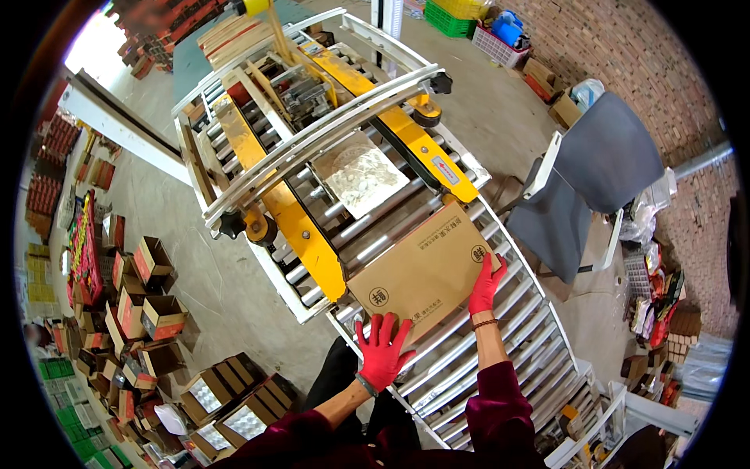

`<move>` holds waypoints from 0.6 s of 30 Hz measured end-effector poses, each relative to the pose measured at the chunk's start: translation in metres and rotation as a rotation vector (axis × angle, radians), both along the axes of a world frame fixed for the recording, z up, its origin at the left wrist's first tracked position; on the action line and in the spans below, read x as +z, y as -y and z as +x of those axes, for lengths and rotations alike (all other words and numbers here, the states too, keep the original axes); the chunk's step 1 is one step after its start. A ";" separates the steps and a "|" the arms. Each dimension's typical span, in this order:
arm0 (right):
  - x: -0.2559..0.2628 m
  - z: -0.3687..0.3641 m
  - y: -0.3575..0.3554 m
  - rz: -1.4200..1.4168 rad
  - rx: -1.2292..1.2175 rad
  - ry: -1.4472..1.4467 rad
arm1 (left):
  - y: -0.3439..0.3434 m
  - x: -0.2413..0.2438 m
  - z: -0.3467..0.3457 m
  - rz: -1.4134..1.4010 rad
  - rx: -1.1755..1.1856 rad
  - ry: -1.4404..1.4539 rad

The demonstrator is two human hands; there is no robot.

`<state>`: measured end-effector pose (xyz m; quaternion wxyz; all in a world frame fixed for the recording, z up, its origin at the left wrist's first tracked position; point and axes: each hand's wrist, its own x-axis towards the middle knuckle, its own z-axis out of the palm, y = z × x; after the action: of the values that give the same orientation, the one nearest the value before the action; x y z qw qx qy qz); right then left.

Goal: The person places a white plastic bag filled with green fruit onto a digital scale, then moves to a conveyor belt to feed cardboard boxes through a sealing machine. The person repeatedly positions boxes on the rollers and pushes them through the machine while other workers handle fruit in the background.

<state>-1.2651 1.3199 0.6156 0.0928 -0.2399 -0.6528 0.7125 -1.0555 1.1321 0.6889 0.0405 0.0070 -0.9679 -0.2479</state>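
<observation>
A closed cardboard box (419,275) with dark printing and round emblems lies flat on the roller conveyor (498,346). Its far edge reaches the mouth of a carton-sealing machine (316,135), between two yellow side-belt guides. My left hand (381,352), in a red glove, touches the box's near left edge with fingers spread. At the right end my right hand (487,284), also red-gloved, wraps around the corner, thumb and fingers against the cardboard. Beyond the box, a worn metal plate (358,173) sits between the machine's rollers.
A grey chair (586,182) stands close to the conveyor's right side. Open cartons (161,316) are heaped on the floor at left, with taped boxes (234,398) nearer my legs. Black knobs (440,82) stick out from the machine's crossbar. Crates (498,46) line the brick wall.
</observation>
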 end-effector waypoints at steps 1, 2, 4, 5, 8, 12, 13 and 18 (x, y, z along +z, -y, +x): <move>0.009 -0.004 0.006 0.010 0.019 0.024 | 0.001 -0.009 -0.005 -0.008 0.006 -0.070; 0.005 -0.011 0.009 0.041 0.047 0.006 | 0.002 -0.015 -0.007 0.011 -0.004 -0.067; 0.002 -0.021 0.007 0.100 0.079 -0.034 | 0.002 -0.022 -0.013 0.049 -0.047 -0.066; 0.000 -0.025 0.007 0.109 0.074 -0.018 | 0.003 -0.025 -0.016 0.054 -0.058 -0.075; 0.008 -0.036 0.017 0.106 0.052 0.010 | 0.015 -0.025 -0.034 0.054 -0.078 -0.105; 0.005 -0.043 0.027 0.001 -0.006 -0.001 | 0.031 -0.015 -0.049 0.142 -0.147 -0.051; 0.006 -0.046 0.029 -0.037 -0.021 -0.004 | 0.031 -0.016 -0.050 0.152 -0.140 -0.068; 0.007 -0.069 0.047 -0.108 -0.025 -0.058 | 0.027 -0.011 -0.060 0.169 -0.118 -0.093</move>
<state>-1.3346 1.2729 0.6222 0.1073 -0.2322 -0.6073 0.7521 -1.1154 1.1050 0.6782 0.0702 -0.0581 -0.9394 -0.3306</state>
